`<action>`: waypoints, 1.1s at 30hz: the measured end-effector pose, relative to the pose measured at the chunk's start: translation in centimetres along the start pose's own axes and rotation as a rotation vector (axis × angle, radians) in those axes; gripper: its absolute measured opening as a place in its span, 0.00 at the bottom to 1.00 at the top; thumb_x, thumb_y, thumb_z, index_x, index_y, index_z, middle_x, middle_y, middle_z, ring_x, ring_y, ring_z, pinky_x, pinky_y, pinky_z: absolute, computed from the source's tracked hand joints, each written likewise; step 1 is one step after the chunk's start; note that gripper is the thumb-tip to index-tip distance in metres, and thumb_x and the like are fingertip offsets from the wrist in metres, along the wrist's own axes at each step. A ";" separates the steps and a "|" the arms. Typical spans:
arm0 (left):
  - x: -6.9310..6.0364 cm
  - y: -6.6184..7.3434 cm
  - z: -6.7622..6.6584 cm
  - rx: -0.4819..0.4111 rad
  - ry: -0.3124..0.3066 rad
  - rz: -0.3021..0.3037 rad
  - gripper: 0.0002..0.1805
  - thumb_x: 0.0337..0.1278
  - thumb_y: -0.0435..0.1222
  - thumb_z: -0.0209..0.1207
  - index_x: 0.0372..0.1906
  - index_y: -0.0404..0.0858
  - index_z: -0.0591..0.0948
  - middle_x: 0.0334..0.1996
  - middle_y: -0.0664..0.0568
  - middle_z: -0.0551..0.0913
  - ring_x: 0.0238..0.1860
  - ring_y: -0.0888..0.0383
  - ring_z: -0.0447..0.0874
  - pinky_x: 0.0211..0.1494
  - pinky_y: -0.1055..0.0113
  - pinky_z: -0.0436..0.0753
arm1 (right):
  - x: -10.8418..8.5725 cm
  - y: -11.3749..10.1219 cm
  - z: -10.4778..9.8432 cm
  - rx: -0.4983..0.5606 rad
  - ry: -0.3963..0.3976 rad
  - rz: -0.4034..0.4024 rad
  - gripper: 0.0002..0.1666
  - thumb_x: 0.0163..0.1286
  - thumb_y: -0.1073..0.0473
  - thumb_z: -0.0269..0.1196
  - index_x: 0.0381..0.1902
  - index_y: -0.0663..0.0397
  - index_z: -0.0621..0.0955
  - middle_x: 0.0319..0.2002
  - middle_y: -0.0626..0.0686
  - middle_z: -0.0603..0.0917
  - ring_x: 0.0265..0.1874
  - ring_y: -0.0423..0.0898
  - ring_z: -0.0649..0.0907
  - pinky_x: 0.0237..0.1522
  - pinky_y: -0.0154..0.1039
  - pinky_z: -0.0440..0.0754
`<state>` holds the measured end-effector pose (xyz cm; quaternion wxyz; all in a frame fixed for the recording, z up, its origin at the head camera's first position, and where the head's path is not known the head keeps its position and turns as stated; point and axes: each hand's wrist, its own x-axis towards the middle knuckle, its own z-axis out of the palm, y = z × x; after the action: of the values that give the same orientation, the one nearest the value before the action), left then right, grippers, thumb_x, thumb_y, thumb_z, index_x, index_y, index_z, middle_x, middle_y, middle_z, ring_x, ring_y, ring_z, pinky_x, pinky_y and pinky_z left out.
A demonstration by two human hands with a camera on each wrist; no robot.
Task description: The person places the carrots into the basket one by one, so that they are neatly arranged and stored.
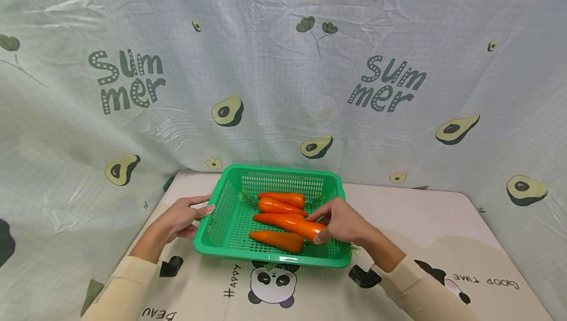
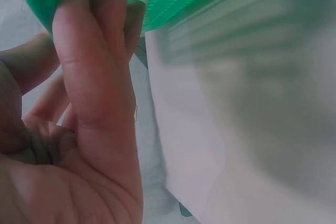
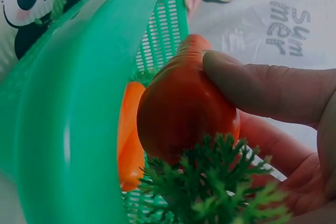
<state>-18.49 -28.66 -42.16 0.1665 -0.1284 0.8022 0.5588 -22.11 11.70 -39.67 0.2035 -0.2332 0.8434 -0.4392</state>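
A green plastic basket (image 1: 248, 256) with slotted sides holds several orange carrots with green leafy tops. My left hand (image 1: 180, 217) grips its left rim, thumb on top; in the left wrist view its fingers (image 2: 92, 77) bend up against the green plastic. At the basket's right side, my right hand (image 1: 343, 220) pinches the thick end of one carrot (image 1: 283, 221), whose tip points left. Seen from the right wrist, the thumb presses that carrot (image 3: 184, 108) and its leaves (image 3: 210, 182) hang below. Another carrot (image 1: 279, 240) lies nearer the front rim, and two more lie behind.
The basket is over a pale table (image 1: 416, 217) printed with a panda (image 1: 272, 284) and lettering. A light curtain (image 1: 274, 65) with avocado prints stands behind the table and at both sides. In the left wrist view a shadow (image 2: 252, 87) falls on the tabletop below the basket.
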 end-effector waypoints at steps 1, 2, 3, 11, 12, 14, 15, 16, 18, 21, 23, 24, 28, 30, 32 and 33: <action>0.0 0.0 0.0 0.002 -0.002 0.002 0.36 0.79 0.42 0.56 0.83 0.40 0.59 0.46 0.41 0.89 0.28 0.51 0.94 0.32 0.57 0.92 | 0.1 0.0 0.1 0.000 -0.002 -0.001 0.26 0.47 0.74 0.77 0.48 0.64 0.90 0.41 0.56 0.91 0.37 0.46 0.87 0.41 0.38 0.88; 0.0 0.0 -0.1 0.004 -0.004 0.005 0.36 0.79 0.42 0.56 0.83 0.40 0.59 0.45 0.41 0.89 0.28 0.51 0.93 0.32 0.58 0.92 | 0.1 0.0 0.2 0.000 -0.005 -0.003 0.26 0.47 0.74 0.77 0.48 0.64 0.90 0.41 0.56 0.91 0.37 0.46 0.87 0.40 0.38 0.88; 0.1 0.0 -0.1 0.004 -0.003 0.002 0.36 0.79 0.42 0.56 0.83 0.41 0.59 0.45 0.41 0.89 0.28 0.51 0.93 0.32 0.58 0.91 | 0.2 0.0 0.3 0.000 -0.007 -0.002 0.26 0.47 0.74 0.77 0.48 0.64 0.90 0.41 0.56 0.91 0.37 0.46 0.87 0.40 0.38 0.88; 0.1 -0.1 -0.1 0.004 -0.005 -0.002 0.36 0.79 0.42 0.56 0.83 0.41 0.59 0.47 0.39 0.89 0.27 0.52 0.93 0.30 0.59 0.91 | 0.7 0.1 0.9 -0.007 -0.024 -0.008 0.26 0.48 0.73 0.77 0.49 0.64 0.90 0.42 0.56 0.91 0.37 0.46 0.86 0.38 0.38 0.88; 0.1 -0.1 -0.1 0.004 -0.004 -0.004 0.36 0.79 0.42 0.56 0.83 0.41 0.59 0.47 0.39 0.89 0.27 0.52 0.93 0.30 0.59 0.91 | 0.8 0.1 1.0 -0.013 -0.025 -0.010 0.26 0.48 0.73 0.77 0.49 0.63 0.90 0.42 0.55 0.91 0.37 0.46 0.86 0.38 0.38 0.88; 0.2 -0.1 -0.1 0.005 -0.003 -0.005 0.36 0.79 0.42 0.56 0.83 0.41 0.59 0.47 0.40 0.89 0.27 0.52 0.93 0.30 0.59 0.91 | 0.9 0.1 1.2 -0.029 -0.026 -0.016 0.26 0.48 0.73 0.77 0.49 0.62 0.90 0.42 0.55 0.91 0.37 0.46 0.86 0.39 0.38 0.88; 0.2 -0.1 -0.2 0.005 -0.002 -0.005 0.36 0.79 0.42 0.56 0.83 0.41 0.59 0.47 0.40 0.89 0.27 0.52 0.93 0.30 0.59 0.91 | 1.0 0.1 1.3 -0.039 -0.026 -0.019 0.26 0.48 0.73 0.77 0.49 0.62 0.91 0.42 0.54 0.91 0.37 0.46 0.86 0.39 0.38 0.88; 0.2 -0.1 -0.2 0.005 -0.002 -0.005 0.36 0.79 0.42 0.56 0.83 0.41 0.59 0.47 0.40 0.89 0.27 0.52 0.93 0.30 0.59 0.91 | 1.0 0.1 1.4 -0.048 -0.026 -0.020 0.26 0.48 0.73 0.78 0.49 0.61 0.91 0.42 0.54 0.91 0.37 0.45 0.85 0.39 0.38 0.88; 0.2 -0.2 -0.2 0.008 -0.003 -0.001 0.36 0.79 0.42 0.56 0.83 0.41 0.59 0.47 0.40 0.89 0.27 0.52 0.93 0.30 0.58 0.91 | 1.1 0.1 1.7 -0.062 -0.026 -0.022 0.26 0.48 0.72 0.78 0.48 0.61 0.91 0.42 0.53 0.91 0.37 0.45 0.85 0.40 0.38 0.88; 0.2 -0.1 -0.2 0.007 -0.002 0.001 0.36 0.79 0.42 0.56 0.83 0.40 0.58 0.48 0.39 0.89 0.27 0.52 0.93 0.31 0.58 0.91 | 1.3 0.0 2.1 -0.072 -0.031 -0.020 0.25 0.48 0.72 0.78 0.48 0.59 0.91 0.42 0.53 0.91 0.37 0.45 0.85 0.42 0.38 0.88; 0.1 0.0 -0.2 0.010 -0.001 -0.001 0.36 0.79 0.42 0.56 0.83 0.41 0.58 0.48 0.38 0.88 0.27 0.53 0.93 0.30 0.59 0.91 | 1.4 0.0 2.3 -0.075 -0.038 -0.020 0.24 0.48 0.72 0.78 0.47 0.59 0.91 0.43 0.52 0.92 0.38 0.45 0.85 0.44 0.39 0.88; 0.1 0.0 -0.1 0.012 0.000 -0.002 0.36 0.79 0.42 0.56 0.83 0.41 0.58 0.48 0.38 0.88 0.26 0.53 0.93 0.30 0.59 0.91 | 1.5 -0.1 2.4 -0.077 -0.042 -0.021 0.24 0.49 0.73 0.78 0.47 0.59 0.92 0.43 0.52 0.92 0.38 0.45 0.85 0.45 0.39 0.88; 0.1 0.0 -0.1 0.021 0.005 -0.004 0.36 0.79 0.42 0.56 0.83 0.41 0.58 0.47 0.39 0.88 0.26 0.53 0.92 0.30 0.59 0.91 | 1.6 -0.1 2.9 -0.100 -0.053 -0.016 0.23 0.49 0.72 0.78 0.46 0.57 0.92 0.42 0.51 0.92 0.39 0.46 0.83 0.47 0.42 0.86; 0.0 0.1 -0.1 0.021 0.006 -0.003 0.36 0.79 0.42 0.56 0.83 0.41 0.58 0.47 0.39 0.88 0.26 0.53 0.92 0.30 0.59 0.91 | 1.6 0.0 3.1 -0.112 -0.056 -0.010 0.22 0.49 0.72 0.78 0.45 0.56 0.92 0.42 0.51 0.92 0.40 0.46 0.82 0.48 0.43 0.85; 0.0 0.1 -0.1 0.019 0.005 -0.003 0.36 0.79 0.42 0.56 0.83 0.40 0.58 0.47 0.39 0.88 0.26 0.53 0.92 0.30 0.59 0.91 | 1.6 0.0 3.4 -0.122 -0.057 -0.004 0.22 0.49 0.71 0.79 0.45 0.55 0.92 0.42 0.50 0.92 0.41 0.47 0.81 0.49 0.45 0.84; -0.1 0.1 -0.1 0.018 0.004 -0.004 0.36 0.79 0.42 0.56 0.83 0.40 0.58 0.47 0.39 0.88 0.26 0.53 0.92 0.30 0.59 0.91 | 1.6 0.0 3.5 -0.125 -0.059 -0.001 0.22 0.49 0.71 0.79 0.45 0.55 0.92 0.43 0.50 0.92 0.42 0.47 0.81 0.49 0.45 0.84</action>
<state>-18.49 -28.71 -42.03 0.1670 -0.1296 0.8072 0.5511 -21.48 8.54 -41.78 0.2132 -0.2588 0.8627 -0.3787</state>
